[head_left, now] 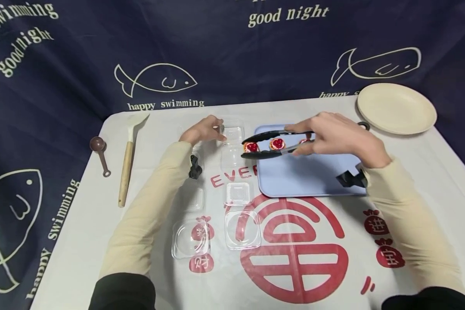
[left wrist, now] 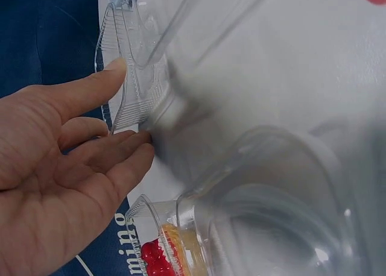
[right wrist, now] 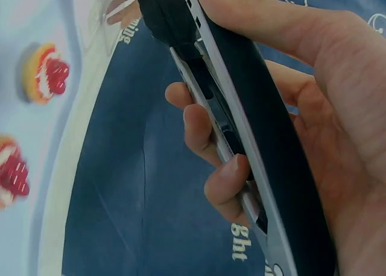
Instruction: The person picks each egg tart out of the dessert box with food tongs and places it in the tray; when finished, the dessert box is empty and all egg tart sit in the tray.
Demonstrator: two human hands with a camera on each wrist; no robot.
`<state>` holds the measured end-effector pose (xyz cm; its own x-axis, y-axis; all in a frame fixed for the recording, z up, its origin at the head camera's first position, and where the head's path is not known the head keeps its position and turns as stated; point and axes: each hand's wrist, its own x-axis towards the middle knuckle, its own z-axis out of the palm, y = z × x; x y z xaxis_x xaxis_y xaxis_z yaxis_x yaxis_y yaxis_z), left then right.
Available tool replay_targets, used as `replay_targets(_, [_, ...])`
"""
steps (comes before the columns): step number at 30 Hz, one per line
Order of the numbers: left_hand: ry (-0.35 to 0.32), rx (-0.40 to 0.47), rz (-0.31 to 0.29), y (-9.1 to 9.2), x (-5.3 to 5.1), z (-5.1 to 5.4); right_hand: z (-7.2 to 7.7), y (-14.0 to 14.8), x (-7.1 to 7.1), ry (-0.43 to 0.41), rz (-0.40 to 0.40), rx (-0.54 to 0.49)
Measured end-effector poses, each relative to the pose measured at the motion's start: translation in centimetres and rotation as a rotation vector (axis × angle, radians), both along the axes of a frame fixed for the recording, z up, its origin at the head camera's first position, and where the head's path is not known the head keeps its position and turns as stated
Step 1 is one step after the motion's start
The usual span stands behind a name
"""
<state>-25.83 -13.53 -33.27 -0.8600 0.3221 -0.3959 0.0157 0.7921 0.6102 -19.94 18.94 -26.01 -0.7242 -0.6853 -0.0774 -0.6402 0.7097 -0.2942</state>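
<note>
My left hand holds the edge of a clear plastic box with thumb and fingertips; its hinged lid lies open toward me. In my right hand are black-and-silver tongs. A small red-topped tart sits between the tong tips, just right of that box and by the blue tray's left edge. More tarts lie on the blue tray beneath the tongs. The left wrist view shows another tart inside a second clear box, which my left hand hides in the head view.
Nearer me stand more open clear boxes, with lids spread toward the front. A brown measuring spoon and a wooden-handled spatula lie at left. A cream plate is at the back right corner. A blue curtain hangs behind the table.
</note>
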Motion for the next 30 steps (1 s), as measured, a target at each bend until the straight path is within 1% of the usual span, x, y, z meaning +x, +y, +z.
replay_targets(5, [0.020,0.001,0.006,-0.1,0.1,-0.1,-0.5,2.4,1.6,0.048,-0.049,0.040])
replay_targets(8, [0.006,0.002,0.015,-0.1,0.1,0.2,-0.9,4.0,2.3,0.061,-0.077,0.056])
replay_targets(13, [-0.014,-0.003,0.024,-0.1,0.0,0.5,-1.9,5.8,3.2,0.051,-0.119,0.084])
replay_targets(18, [-0.004,0.006,0.028,-0.1,0.0,0.2,-2.9,6.3,3.6,0.065,-0.122,0.087])
replay_targets(24, [-0.021,0.025,0.035,0.0,0.0,0.0,-3.8,6.4,4.1,0.095,-0.102,0.045])
replay_targets(27, [-0.012,0.036,0.034,0.1,0.0,-0.1,-4.1,6.3,4.2,0.114,-0.094,0.031])
replay_targets(30, [0.009,0.046,0.021,0.1,0.0,-0.2,-4.4,6.4,4.3,0.095,-0.096,0.035])
